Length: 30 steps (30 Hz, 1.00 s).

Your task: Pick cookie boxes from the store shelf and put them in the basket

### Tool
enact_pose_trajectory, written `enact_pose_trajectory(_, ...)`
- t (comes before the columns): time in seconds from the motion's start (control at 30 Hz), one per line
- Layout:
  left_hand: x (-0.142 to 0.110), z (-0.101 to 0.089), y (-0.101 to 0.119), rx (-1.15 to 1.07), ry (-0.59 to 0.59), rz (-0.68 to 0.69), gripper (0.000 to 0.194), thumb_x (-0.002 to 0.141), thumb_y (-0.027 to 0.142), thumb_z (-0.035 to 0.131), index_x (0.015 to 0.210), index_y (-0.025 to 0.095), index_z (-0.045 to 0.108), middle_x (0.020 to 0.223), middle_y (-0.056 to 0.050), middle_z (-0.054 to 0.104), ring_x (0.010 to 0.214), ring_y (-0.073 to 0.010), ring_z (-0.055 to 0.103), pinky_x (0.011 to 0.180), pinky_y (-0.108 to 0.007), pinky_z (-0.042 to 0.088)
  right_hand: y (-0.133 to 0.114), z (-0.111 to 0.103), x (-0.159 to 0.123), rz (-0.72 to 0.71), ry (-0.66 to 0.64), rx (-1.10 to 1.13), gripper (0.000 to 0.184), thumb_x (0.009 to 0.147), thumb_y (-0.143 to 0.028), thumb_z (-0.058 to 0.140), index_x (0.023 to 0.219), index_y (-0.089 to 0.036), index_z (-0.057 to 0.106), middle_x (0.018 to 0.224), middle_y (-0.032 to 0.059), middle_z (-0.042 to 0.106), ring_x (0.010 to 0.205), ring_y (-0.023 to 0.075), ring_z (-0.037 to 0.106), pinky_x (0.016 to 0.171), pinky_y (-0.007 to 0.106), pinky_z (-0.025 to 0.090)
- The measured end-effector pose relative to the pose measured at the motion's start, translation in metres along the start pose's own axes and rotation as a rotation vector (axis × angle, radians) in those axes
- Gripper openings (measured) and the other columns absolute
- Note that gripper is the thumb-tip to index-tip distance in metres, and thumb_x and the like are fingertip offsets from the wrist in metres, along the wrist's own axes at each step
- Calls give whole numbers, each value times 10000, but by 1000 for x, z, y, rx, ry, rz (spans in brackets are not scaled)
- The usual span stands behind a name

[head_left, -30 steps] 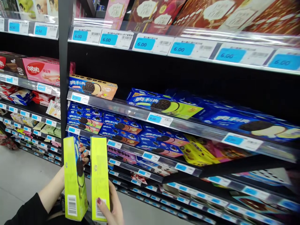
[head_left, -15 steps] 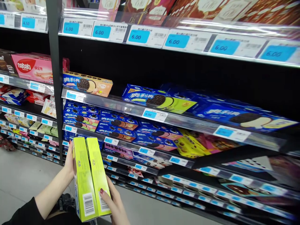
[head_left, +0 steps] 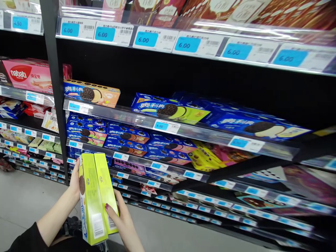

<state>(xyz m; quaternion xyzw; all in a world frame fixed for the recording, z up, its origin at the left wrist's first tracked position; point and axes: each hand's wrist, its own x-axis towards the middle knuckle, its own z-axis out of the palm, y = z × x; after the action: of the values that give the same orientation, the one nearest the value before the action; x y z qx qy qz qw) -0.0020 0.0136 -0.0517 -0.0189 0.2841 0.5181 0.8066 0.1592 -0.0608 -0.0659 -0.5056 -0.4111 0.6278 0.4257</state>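
Note:
Two lime-green cookie boxes stand on end, pressed side by side, at the lower left of the head view. My left hand grips the left box from its outer side, fingers wrapped round it. Against the near face of the right box my right hand is closed, thumb on the front. Both boxes are held in front of the lower shelves, a little left of the blue cookie packs.
A black store shelving unit with several tiers fills the view, with blue price tags on the rails. Blue and green cookie boxes lie on the middle shelf, a pink wafer box at left. Grey floor lies at lower left.
The two green boxes, apart a second ago, have come together side by side. Both hands have shifted slightly with them, and the view has drifted to the right.

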Motion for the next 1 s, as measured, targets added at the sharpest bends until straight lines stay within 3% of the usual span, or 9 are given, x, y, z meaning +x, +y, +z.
enact_pose_trajectory(0.1, 2, -5, 0, -8, -18, 1, 538, 841, 566, 435, 923, 105, 700, 817, -119, 755, 748, -288, 705, 771, -404, 520, 1, -2, 2, 13, -35, 32, 546, 718, -556, 661, 1137, -247, 499, 1063, 96, 672, 878, 306, 663, 672, 371, 519)
enact_pose_trajectory(0.27, 14, -21, -4, 1, -27, -55, 566, 797, 591, 486, 1006, 102, 681, 904, -159, 742, 835, -341, 689, 838, -472, 480, -3, -10, 13, 51, -138, -7, 496, 741, -530, 664, 1112, -233, 522, 1104, 102, 661, 1003, 315, 628, 719, 362, 508)
enact_pose_trajectory(0.37, 23, -33, -5, 2, -23, -105, 575, 788, 598, 495, 994, 95, 682, 887, -173, 738, 803, -354, 689, 830, -492, 471, -2, -11, 19, 91, -198, 38, 454, 751, -506, 667, 1084, -237, 516, 1062, 78, 679, 929, 286, 658, 703, 351, 504)
enact_pose_trajectory(0.47, 28, -41, -5, -8, -25, -132, 567, 782, 592, 510, 955, 82, 687, 841, -172, 739, 774, -350, 690, 839, -492, 461, 3, -9, 22, 90, -190, 56, 396, 766, -493, 653, 1036, -230, 531, 1049, 70, 683, 869, 262, 670, 707, 347, 493)
enact_pose_trajectory(0.6, 27, -44, -5, -41, -58, -133, 530, 794, 575, 506, 958, 105, 685, 857, -144, 745, 759, -321, 691, 807, -453, 475, 10, -4, 16, 52, -150, -59, 423, 793, -499, 607, 1106, -220, 551, 1102, 99, 656, 968, 289, 636, 768, 376, 496)
enact_pose_trajectory(0.73, 17, -33, -6, -76, -135, -146, 592, 793, 624, 442, 929, 104, 690, 841, -145, 742, 767, -324, 685, 763, -449, 487, 24, 9, -2, -129, 83, -43, 581, 793, -547, 564, 1282, -256, 446, 1349, 113, 479, 1195, 314, 500, 876, 383, 493)
enact_pose_trajectory(0.83, 8, -22, -4, -99, -211, -108, 681, 770, 690, 397, 951, 105, 694, 852, -154, 738, 789, -334, 681, 760, -450, 489, 40, 24, -17, -304, 257, 19, 840, 688, -574, 656, 1373, -266, 281, 1457, 121, 315, 1319, 347, 344, 985, 445, 431)
enact_pose_trajectory(0.93, 3, -15, -3, -118, -276, -55, 729, 755, 728, 365, 1038, 140, 688, 904, -143, 739, 872, -357, 668, 832, -487, 464, 54, 38, -27, -372, 343, -57, 1176, 474, -402, 827, 1413, -234, 139, 1484, 158, 195, 1376, 385, 184, 1102, 527, 238)
enact_pose_trajectory(1.0, 2, -14, -1, -120, -306, -15, 684, 785, 696, 357, 1046, 160, 693, 937, -131, 740, 907, -359, 661, 879, -508, 438, 58, 43, -29, -381, 370, -114, 1295, 404, -256, 837, 1426, -221, 42, 1492, 176, 143, 1383, 403, 135, 1114, 553, 172)
